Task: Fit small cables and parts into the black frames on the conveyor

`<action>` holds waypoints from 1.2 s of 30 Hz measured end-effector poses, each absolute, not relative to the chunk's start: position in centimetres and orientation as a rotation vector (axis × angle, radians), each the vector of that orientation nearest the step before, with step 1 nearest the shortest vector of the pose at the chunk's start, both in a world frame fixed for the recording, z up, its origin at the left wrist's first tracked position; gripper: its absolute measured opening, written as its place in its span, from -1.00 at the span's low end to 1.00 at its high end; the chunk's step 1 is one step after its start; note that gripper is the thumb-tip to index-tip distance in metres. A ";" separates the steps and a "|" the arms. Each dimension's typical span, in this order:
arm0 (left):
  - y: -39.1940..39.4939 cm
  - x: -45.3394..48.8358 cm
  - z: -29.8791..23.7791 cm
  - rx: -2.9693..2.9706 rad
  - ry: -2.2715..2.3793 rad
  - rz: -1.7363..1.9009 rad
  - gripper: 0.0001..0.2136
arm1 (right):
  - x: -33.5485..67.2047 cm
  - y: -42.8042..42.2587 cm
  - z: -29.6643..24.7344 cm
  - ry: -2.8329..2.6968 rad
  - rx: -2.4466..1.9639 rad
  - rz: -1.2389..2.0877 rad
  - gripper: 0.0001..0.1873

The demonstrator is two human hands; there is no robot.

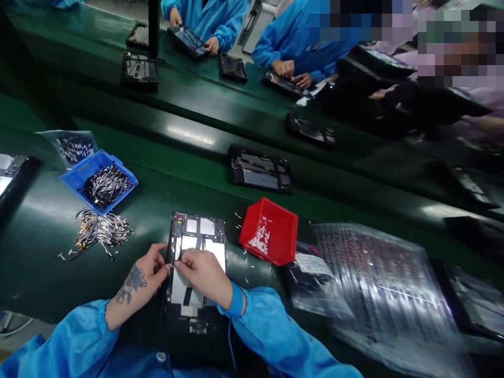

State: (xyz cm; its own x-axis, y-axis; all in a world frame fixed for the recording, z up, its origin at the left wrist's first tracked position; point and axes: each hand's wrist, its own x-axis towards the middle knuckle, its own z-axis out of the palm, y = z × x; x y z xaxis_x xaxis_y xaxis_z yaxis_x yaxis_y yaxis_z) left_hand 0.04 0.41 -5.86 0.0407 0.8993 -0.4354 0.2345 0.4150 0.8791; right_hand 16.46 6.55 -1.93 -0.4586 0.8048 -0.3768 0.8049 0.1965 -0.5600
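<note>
An opened tablet (179, 289) lies in front of me, its metal plates, dark ribbon and circuit parts exposed. My left hand (147, 268) is at its left edge, thumb and bent fingers closed against the frame. Over the upper middle of the tablet, my right hand (205, 273) pinches a thin cable (178, 248) near that same edge; its fingertips partly hide the cable. A blue strap (237, 299) circles my right wrist. Left of the tablet, a loose pile of short connector cables (102, 231) lies below a blue bin (73, 181) filled with more cables.
A red bin (289, 236) with small white pieces stands right of the tablet, several pieces scattered beside it. Clear plastic trays (378, 283) and a bag (315, 278) lie further right. Another opened tablet (260, 170) sits beyond. Co-workers' hands (293, 73) handle tablets across the line.
</note>
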 end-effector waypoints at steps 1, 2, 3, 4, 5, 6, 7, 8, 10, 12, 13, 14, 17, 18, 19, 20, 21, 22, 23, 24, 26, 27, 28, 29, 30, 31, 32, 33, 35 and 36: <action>0.4 0.0 -6.0 1.077 1.477 0.691 -0.65 | 16.5 6.5 -2.0 2.431 1.635 -1.133 -0.70; 0.5 0.0 -6.2 1.085 1.483 0.689 -0.65 | 16.5 6.5 -2.0 2.436 1.636 -1.132 -0.70; 0.5 0.0 -6.3 1.090 1.486 0.688 -0.65 | 16.6 6.5 -2.0 2.446 1.636 -1.131 -0.70; 0.6 0.0 -6.4 1.092 1.488 0.687 -0.66 | 16.6 6.5 -2.1 2.461 1.633 -1.132 -0.70; 0.7 0.0 -6.5 1.093 1.492 0.686 -0.66 | 16.7 6.5 -2.2 2.480 1.630 -1.136 -0.71; 0.8 0.1 -6.5 1.093 1.495 0.684 -0.66 | 16.7 6.4 -2.2 2.502 1.629 -1.154 -0.72; 0.8 0.1 -6.5 1.094 1.495 0.681 -0.67 | 16.8 6.3 -2.3 2.528 1.632 -1.193 -0.75; 0.9 0.1 -6.5 1.095 1.495 0.681 -0.67 | 16.8 6.3 -2.4 2.557 1.637 -1.259 -0.80; 1.1 0.3 -6.6 1.097 1.501 0.682 -0.66 | 16.7 6.1 -2.6 2.618 1.656 -1.447 -0.89; 1.2 0.4 -6.6 1.099 1.524 0.684 -0.66 | 16.6 6.0 -2.8 2.640 1.673 -1.648 -0.91; 1.2 0.5 -6.7 1.098 1.542 0.689 -0.66 | 16.6 6.0 -3.0 2.617 1.692 -1.741 -0.90; 1.2 0.7 -6.7 1.095 1.565 0.699 -0.67 | 16.6 6.1 -3.1 2.569 1.718 -1.828 -0.90; 1.0 0.9 -6.6 1.102 1.620 0.762 -0.72 | 16.8 6.4 -3.4 2.399 1.809 -1.962 -0.93; 0.9 1.0 -6.6 1.132 1.619 0.781 -0.78 | 17.0 6.6 -3.4 2.392 1.834 -1.928 -0.92; 0.8 0.9 -6.5 1.182 1.604 0.799 -0.86 | 17.2 6.8 -3.4 2.424 1.846 -1.858 -0.90; 0.7 0.9 -6.3 1.245 1.572 0.813 -0.92 | 17.4 7.0 -3.4 2.483 1.847 -1.765 -0.88; 0.6 0.8 -6.3 1.310 1.532 0.825 -0.92 | 17.6 7.2 -3.4 2.551 1.843 -1.670 -0.87; 0.5 0.7 -6.2 1.367 1.489 0.835 -0.87 | 17.7 7.5 -3.3 2.610 1.833 -1.590 -0.87; 0.4 0.6 -6.2 1.407 1.452 0.841 -0.82 | 17.8 7.6 -3.3 2.652 1.822 -1.534 -0.88; 0.3 0.5 -6.2 1.431 1.424 0.842 -0.79 | 17.9 7.8 -3.4 2.673 1.815 -1.503 -0.90; 0.3 0.3 -6.3 1.453 1.397 0.821 -0.74 | 17.8 8.0 -3.6 2.670 1.820 -1.487 -0.92; 0.3 0.2 -6.3 1.462 1.390 0.803 -0.72 | 17.8 8.0 -3.8 2.661 1.827 -1.494 -0.92; 0.3 0.2 -6.4 1.472 1.387 0.784 -0.70 | 17.7 8.0 -4.0 2.653 1.837 -1.503 -0.92; 0.3 0.2 -6.4 1.482 1.386 0.764 -0.68 | 17.7 8.1 -4.2 2.648 1.848 -1.512 -0.92; 0.3 0.2 -6.3 1.493 1.386 0.746 -0.67 | 17.6 8.0 -4.4 2.646 1.855 -1.523 -0.92; 0.4 0.1 -6.2 1.502 1.387 0.728 -0.66 | 17.6 8.0 -4.5 2.647 1.858 -1.533 -0.92; 0.4 0.1 -6.1 1.510 1.389 0.712 -0.65 | 17.6 8.0 -4.6 2.648 1.857 -1.541 -0.91; 0.5 0.1 -6.0 1.518 1.394 0.700 -0.65 | 17.6 8.0 -4.7 2.650 1.854 -1.545 -0.91; 0.6 0.1 -5.8 1.535 1.401 0.681 -0.64 | 17.6 8.1 -4.7 2.654 1.844 -1.545 -0.92; 0.6 0.1 -5.7 1.543 1.403 0.672 -0.63 | 17.7 8.1 -4.7 2.657 1.841 -1.545 -0.92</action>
State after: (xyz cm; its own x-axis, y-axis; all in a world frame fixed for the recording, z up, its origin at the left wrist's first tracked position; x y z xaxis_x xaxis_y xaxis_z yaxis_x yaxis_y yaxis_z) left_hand 0.10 0.60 -5.66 0.2032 0.9626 -0.1793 0.4636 0.0667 0.8836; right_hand 17.65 8.06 -4.70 -0.4017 0.9097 -0.1057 0.5417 0.1429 -0.8283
